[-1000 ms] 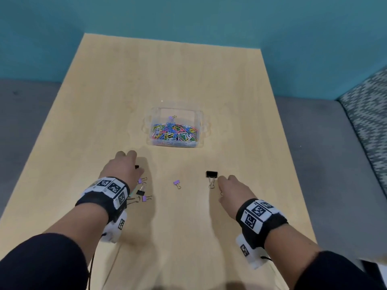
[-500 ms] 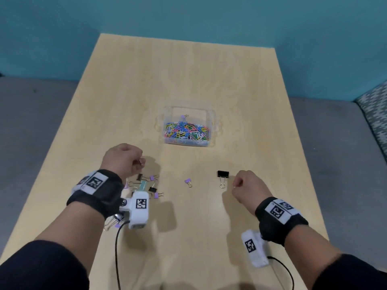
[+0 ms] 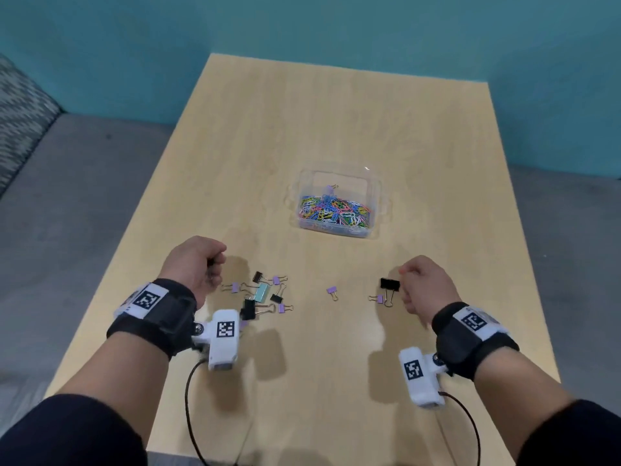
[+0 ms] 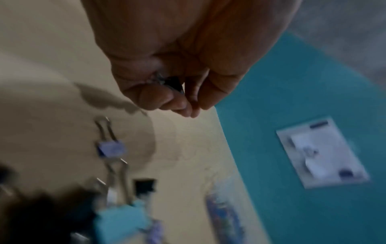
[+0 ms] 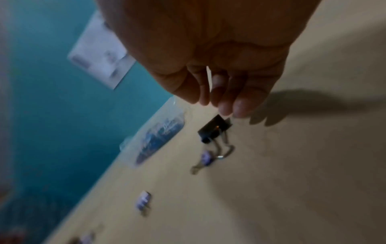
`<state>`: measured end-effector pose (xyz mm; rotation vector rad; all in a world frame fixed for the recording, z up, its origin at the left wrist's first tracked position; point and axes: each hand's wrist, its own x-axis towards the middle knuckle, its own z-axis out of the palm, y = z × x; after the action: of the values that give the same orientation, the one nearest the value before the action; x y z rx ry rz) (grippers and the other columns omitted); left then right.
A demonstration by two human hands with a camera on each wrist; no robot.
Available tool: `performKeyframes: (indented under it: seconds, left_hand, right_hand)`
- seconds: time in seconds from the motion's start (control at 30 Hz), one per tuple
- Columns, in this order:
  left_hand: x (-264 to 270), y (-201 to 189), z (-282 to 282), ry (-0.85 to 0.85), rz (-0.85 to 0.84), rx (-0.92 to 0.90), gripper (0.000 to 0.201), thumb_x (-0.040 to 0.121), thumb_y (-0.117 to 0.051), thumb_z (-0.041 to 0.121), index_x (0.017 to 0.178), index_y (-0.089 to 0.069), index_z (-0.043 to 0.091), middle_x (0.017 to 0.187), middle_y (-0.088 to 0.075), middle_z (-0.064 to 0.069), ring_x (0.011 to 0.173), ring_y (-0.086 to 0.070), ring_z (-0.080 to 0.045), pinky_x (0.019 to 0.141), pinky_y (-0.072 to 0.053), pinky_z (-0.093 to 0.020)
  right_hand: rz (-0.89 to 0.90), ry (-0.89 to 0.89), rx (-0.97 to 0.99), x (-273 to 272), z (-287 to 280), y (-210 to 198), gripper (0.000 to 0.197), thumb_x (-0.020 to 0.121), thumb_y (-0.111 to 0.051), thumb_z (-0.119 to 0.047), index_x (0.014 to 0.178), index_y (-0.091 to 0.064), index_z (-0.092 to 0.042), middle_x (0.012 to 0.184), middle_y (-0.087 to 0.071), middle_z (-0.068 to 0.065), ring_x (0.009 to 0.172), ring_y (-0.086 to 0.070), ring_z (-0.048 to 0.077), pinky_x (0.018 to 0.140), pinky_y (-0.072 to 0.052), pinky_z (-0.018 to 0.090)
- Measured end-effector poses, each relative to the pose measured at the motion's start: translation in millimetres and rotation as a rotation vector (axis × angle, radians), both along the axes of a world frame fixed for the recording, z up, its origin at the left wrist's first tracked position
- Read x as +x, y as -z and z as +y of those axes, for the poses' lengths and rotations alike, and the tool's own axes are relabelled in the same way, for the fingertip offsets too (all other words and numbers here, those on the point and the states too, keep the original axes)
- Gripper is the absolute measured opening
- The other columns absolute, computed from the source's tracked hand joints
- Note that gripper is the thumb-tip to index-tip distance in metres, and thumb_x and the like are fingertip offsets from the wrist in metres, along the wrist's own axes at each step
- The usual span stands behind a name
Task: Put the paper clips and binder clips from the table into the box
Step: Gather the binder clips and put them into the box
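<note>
A clear plastic box (image 3: 377,196) holding coloured paper clips (image 3: 336,211) sits mid-table. My left hand (image 3: 215,264) is raised in a fist and grips a small black binder clip (image 4: 172,83). To its right lies a cluster of binder clips round a teal one (image 3: 262,292). A lone purple clip (image 3: 332,290) lies in the middle. My right hand (image 3: 405,284) has curled fingers, their tips at the right edge of a large black binder clip (image 3: 389,284) that lies on the table. Nothing shows between those fingers. A small purple clip (image 3: 379,299) lies beside it.
The wooden table (image 3: 336,105) is bare beyond the box, and its edges drop to grey flooring (image 3: 84,196) on both sides. A teal wall (image 3: 302,25) stands behind. Camera cables hang from both wrists near the table's front edge.
My left hand has lifted off the clip cluster and rolled into a fist round a small black clip. My right hand has curled up beside the large black clip. My head has turned.
</note>
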<state>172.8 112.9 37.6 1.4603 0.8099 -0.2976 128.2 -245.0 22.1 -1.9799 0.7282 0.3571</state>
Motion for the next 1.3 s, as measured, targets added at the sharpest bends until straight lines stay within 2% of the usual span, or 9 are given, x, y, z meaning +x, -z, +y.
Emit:
performKeyframes:
  seconds: [0.07,0.2,0.43,0.67,0.73,0.83,0.93,1.07,1.3]
  left_hand:
    - [-7,4,6,0.261,-0.02,0.351,0.01,0.084,-0.056,0.02,0.09,-0.059,0.013,0.073,-0.06,-0.002,0.058,-0.052,-0.019,0.054,-0.042,-0.029]
    - [-23,11,9,0.789,0.012,0.917,0.024,0.081,-0.053,0.02,0.104,-0.054,0.027,0.091,-0.057,0.007,0.071,-0.059,-0.011,0.057,-0.045,-0.027]
    - [-27,23,4,0.962,-0.093,1.012,0.026,0.079,-0.065,0.029,0.099,-0.049,0.028,0.085,-0.045,0.007,0.071,-0.049,-0.01,0.058,-0.038,-0.027]
    - [-20,28,-3,0.963,-0.097,1.026,0.02,0.08,-0.065,0.027,0.078,-0.046,0.022,0.082,-0.048,0.001,0.067,-0.049,-0.015,0.055,-0.036,-0.027]
    - [-19,27,-4,0.919,-0.072,1.009,0.018,0.078,-0.064,0.024,0.076,-0.046,0.021,0.079,-0.052,-0.001,0.066,-0.051,-0.016,0.053,-0.038,-0.029]
    - [-19,23,-6,0.699,-0.038,0.868,0.011,0.074,-0.062,0.018,0.077,-0.051,0.019,0.072,-0.06,-0.001,0.065,-0.057,-0.019,0.052,-0.041,-0.029]
    - [-18,18,-4,0.415,-0.025,0.421,0.006,0.077,-0.063,0.01,0.081,-0.061,0.015,0.074,-0.063,-0.003,0.061,-0.054,-0.02,0.055,-0.039,-0.028]
    - [-21,9,0,0.143,0.007,-0.088,0.018,0.087,-0.055,0.003,0.07,-0.058,0.009,0.067,-0.049,-0.012,0.051,-0.043,-0.019,0.049,-0.037,-0.028]
    - [-38,-2,-14,0.235,0.007,-0.045,0.012,0.088,-0.047,-0.002,0.089,-0.052,0.009,0.066,-0.061,-0.014,0.049,-0.044,-0.02,0.044,-0.033,-0.026]
  right_hand:
    - [0.018,-0.3,-0.418,-2,2,0,0.012,0.089,-0.047,-0.029,0.095,-0.048,-0.019,0.089,-0.049,0.002,0.067,-0.053,0.023,0.059,-0.039,0.032]
    - [0.093,-0.515,-0.566,2,18,4,0.022,0.092,-0.044,-0.041,0.097,-0.037,-0.02,0.098,-0.038,0.004,0.07,-0.051,0.028,0.059,-0.043,0.036]
    - [0.162,-0.473,-0.556,20,25,4,0.017,0.079,-0.052,-0.022,0.091,-0.041,-0.016,0.095,-0.044,0.006,0.07,-0.052,0.027,0.054,-0.037,0.03]
    - [0.039,0.016,0.065,15,3,-12,0.005,0.071,-0.052,-0.01,0.072,-0.054,-0.007,0.067,-0.057,0.017,0.045,-0.045,0.02,0.045,-0.036,0.022]
    - [0.072,0.044,0.133,8,-1,-12,0.011,0.063,-0.048,-0.009,0.071,-0.055,-0.007,0.066,-0.052,0.015,0.041,-0.038,0.017,0.04,-0.029,0.018]
    - [0.046,-0.205,-0.028,-6,-2,-4,0.01,0.081,-0.048,-0.013,0.078,-0.055,-0.019,0.07,-0.058,0.004,0.055,-0.048,0.02,0.049,-0.034,0.024]
    - [0.084,-0.758,-0.411,-17,1,4,0.022,0.085,-0.057,-0.037,0.1,-0.045,-0.03,0.082,-0.054,-0.009,0.071,-0.055,0.016,0.061,-0.042,0.031]
    - [0.078,-0.917,-0.535,-11,10,10,0.012,0.09,-0.049,-0.029,0.091,-0.038,-0.024,0.086,-0.05,-0.004,0.072,-0.053,0.023,0.062,-0.042,0.034]
    - [0.148,-0.985,-0.518,11,10,-8,0.004,0.078,-0.047,-0.02,0.079,-0.043,-0.021,0.073,-0.056,-0.001,0.062,-0.05,0.018,0.052,-0.037,0.032]
